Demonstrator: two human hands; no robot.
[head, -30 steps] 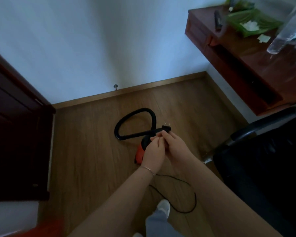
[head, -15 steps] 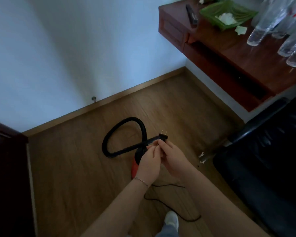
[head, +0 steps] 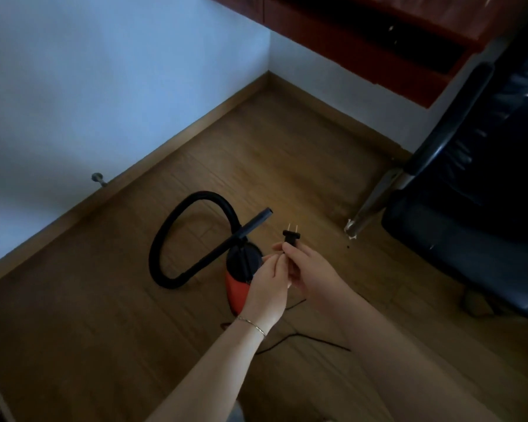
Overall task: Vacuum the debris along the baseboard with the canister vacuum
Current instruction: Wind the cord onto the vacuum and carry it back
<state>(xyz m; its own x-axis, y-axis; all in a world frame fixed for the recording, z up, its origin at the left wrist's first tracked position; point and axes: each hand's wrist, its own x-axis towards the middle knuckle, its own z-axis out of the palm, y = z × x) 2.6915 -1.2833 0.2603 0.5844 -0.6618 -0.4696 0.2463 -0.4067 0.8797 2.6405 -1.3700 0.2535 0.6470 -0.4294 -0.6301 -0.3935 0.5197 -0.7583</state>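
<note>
Head view: right hand [head: 314, 269] pinches plug [head: 291, 236], prongs [head: 292, 226] above fingertips [head: 288, 248]; left hand [head: 267, 287] alongside, grip unclear.

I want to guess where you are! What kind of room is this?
Probably a study or home office corner: a reddish wooden desk against the wall, a black padded office chair beside it, and a wood floor with a baseboard. The right hand holds a plug.
</note>
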